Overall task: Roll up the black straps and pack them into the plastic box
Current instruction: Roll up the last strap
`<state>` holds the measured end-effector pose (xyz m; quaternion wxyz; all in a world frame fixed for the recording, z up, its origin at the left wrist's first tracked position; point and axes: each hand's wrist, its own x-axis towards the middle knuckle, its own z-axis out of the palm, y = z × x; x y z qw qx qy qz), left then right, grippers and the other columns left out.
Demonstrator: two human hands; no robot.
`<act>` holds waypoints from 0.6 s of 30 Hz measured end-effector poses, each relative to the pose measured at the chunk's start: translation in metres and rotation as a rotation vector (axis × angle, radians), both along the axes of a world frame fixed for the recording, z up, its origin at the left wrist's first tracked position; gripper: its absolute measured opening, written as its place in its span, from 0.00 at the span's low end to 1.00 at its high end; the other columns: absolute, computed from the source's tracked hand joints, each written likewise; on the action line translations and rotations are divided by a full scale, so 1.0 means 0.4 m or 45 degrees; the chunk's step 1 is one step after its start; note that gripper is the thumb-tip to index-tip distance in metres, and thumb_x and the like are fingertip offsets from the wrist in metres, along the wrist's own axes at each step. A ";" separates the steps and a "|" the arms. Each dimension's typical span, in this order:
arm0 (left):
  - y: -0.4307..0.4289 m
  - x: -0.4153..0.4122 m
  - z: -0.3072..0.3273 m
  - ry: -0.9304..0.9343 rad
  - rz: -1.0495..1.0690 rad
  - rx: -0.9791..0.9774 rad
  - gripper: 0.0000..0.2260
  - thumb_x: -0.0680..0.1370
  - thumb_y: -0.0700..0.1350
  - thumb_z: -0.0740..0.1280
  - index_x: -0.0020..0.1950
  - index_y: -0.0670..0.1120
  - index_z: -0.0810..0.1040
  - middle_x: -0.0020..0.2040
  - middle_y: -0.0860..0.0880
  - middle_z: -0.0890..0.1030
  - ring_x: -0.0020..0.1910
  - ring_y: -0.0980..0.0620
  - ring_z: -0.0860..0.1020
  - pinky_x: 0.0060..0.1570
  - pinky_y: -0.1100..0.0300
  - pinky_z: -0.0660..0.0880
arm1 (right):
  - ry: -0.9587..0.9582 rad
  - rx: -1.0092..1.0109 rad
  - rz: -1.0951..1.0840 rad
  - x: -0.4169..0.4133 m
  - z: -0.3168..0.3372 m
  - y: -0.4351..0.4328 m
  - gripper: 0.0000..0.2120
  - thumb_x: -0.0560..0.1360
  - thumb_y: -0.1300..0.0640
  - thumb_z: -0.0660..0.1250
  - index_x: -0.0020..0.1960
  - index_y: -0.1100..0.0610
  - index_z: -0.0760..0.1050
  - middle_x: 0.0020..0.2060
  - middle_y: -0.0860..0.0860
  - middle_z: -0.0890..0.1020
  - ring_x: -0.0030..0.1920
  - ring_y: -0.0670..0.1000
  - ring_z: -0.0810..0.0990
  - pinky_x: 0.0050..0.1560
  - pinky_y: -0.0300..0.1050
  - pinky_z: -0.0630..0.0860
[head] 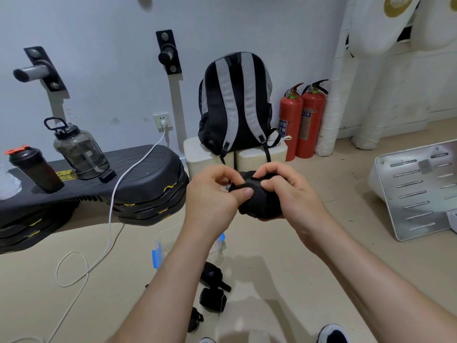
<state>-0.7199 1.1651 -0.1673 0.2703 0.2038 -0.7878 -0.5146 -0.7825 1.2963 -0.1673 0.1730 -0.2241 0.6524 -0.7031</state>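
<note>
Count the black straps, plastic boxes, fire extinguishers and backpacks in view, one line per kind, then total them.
black straps: 4 (one gripped by the left hand and right hand, three on the floor:)
plastic box: 1
fire extinguishers: 2
backpack: 1
Total: 8

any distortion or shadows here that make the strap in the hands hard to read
Head view: wide-angle bend tilts the grey wall peg; soft arm shadows fall on the beige floor; the rolled black strap held by the left hand and right hand reads as a dark mass, folds lost.
</note>
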 end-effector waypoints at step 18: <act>-0.044 0.029 0.015 -0.155 -0.395 0.488 0.16 0.66 0.47 0.78 0.52 0.47 0.85 0.47 0.44 0.86 0.45 0.44 0.84 0.44 0.49 0.81 | -0.010 0.018 0.324 -0.013 -0.023 0.008 0.22 0.68 0.58 0.74 0.60 0.47 0.75 0.51 0.51 0.82 0.43 0.52 0.84 0.39 0.47 0.80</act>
